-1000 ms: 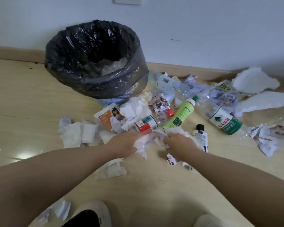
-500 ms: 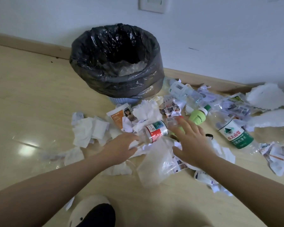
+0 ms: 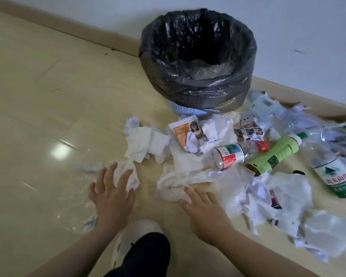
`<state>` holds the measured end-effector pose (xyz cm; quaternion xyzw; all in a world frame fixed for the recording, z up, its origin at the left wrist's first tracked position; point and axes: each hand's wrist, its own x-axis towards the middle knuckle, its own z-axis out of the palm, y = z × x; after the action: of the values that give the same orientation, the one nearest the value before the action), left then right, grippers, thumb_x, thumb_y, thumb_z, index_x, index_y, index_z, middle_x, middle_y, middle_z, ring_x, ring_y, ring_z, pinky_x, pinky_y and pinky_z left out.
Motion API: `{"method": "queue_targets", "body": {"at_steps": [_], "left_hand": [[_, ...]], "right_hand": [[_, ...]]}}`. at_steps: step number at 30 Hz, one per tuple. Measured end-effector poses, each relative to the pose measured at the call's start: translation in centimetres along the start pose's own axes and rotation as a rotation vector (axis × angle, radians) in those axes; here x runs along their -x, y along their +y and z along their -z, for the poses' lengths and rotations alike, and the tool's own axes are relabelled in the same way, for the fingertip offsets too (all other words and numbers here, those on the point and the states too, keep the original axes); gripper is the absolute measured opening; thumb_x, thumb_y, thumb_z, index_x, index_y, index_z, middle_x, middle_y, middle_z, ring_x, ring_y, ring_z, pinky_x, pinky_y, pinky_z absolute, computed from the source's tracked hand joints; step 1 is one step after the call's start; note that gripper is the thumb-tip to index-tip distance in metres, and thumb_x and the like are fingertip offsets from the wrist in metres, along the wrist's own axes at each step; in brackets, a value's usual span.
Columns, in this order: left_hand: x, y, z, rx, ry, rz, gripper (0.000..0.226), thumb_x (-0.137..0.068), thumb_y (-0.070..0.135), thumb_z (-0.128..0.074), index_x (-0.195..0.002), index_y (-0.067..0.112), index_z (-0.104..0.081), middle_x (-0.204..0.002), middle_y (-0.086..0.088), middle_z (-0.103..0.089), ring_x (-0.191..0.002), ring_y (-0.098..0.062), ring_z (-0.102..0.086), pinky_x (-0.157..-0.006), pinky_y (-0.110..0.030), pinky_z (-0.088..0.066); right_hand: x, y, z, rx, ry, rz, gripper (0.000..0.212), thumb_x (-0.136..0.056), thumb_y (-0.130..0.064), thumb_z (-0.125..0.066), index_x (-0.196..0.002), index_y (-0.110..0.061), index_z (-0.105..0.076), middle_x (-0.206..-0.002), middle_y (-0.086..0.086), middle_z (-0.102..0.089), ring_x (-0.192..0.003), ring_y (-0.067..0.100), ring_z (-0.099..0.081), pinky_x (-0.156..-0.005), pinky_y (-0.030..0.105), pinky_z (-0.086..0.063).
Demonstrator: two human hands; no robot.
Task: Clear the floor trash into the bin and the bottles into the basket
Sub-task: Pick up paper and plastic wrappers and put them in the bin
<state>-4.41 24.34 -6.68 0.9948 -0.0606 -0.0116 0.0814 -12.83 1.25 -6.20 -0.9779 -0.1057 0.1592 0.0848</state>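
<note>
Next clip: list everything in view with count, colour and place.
bin: one, black liner, pale blue base, by the wall
clear bottle: one, clear, right of the bin
red-capped bottle: one, clear, red-green label, mid-pile
green bottle: one, green, right of it
water bottle: one, clear, green label, far right
orange leaflet: one, orange-white, before the bin
printed scraps: several, mixed, behind the bottles
tissues: many, white, across the floor
plastic film: some, clear, left floor
slipper: one, white, bottom centre
left hand: one, spread on one tissue
right hand: one, open, fingertips at the tissue pile's edge
</note>
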Motion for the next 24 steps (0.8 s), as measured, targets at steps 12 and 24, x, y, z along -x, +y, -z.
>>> {"method": "queue_targets", "body": {"at_steps": [12,24], "left_hand": [[-3.7,0.7,-2.3,0.234,-0.449,0.473,0.088,-0.082,0.048,-0.06,-0.149,0.035,-0.005,-0.158,-0.011,-0.001,-0.144,-0.037,-0.002,-0.114,-0.053,-0.011],[-5.2,10.9,-2.9,0.123,-0.496,-0.46,0.054,-0.087,0.014,-0.049,-0.138,0.029,-0.039,-0.128,-0.005,-0.044,-0.116,-0.03,-0.043,-0.09,-0.033,-0.04]], "right_hand": [[-0.3,0.5,-0.2,-0.037,0.032,-0.155,0.068,-0.035,-0.019,-0.076,-0.1,-0.028,-0.058,-0.11,0.001,-0.066,-0.088,0.024,-0.066,-0.065,0.034,-0.055],[0.0,4.1,3.4,-0.182,-0.108,-0.432,0.051,-0.089,-0.029,-0.048,-0.138,-0.029,-0.035,-0.148,-0.002,-0.03,-0.135,0.022,-0.03,-0.111,0.035,-0.024]]}}
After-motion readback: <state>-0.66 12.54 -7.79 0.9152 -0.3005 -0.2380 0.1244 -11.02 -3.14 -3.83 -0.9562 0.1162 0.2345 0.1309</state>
